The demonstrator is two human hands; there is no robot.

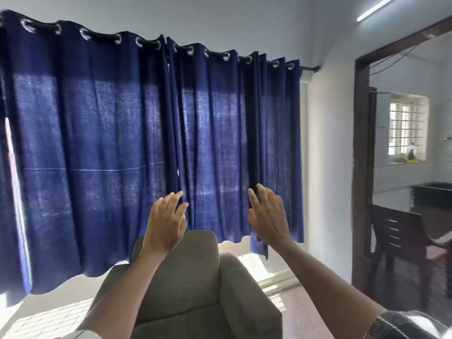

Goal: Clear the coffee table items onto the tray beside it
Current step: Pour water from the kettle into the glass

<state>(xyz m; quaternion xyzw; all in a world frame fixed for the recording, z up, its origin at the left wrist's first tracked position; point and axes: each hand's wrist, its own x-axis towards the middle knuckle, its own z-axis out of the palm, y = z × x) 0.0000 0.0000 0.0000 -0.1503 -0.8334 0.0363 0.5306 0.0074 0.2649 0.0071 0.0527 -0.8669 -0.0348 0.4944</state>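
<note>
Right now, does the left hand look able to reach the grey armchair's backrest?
Probably yes: the left hand, open and empty, is raised just above the armchair with nothing between them in this view, though depth is hard to judge.

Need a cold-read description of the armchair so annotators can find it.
Start at the blue curtain that fills most of the view. Just below its hem, at bottom centre, stands the armchair. It is upholstered in padded grey fabric, unlike the dark slatted wooden chair seen through the doorway on the right.
</note>
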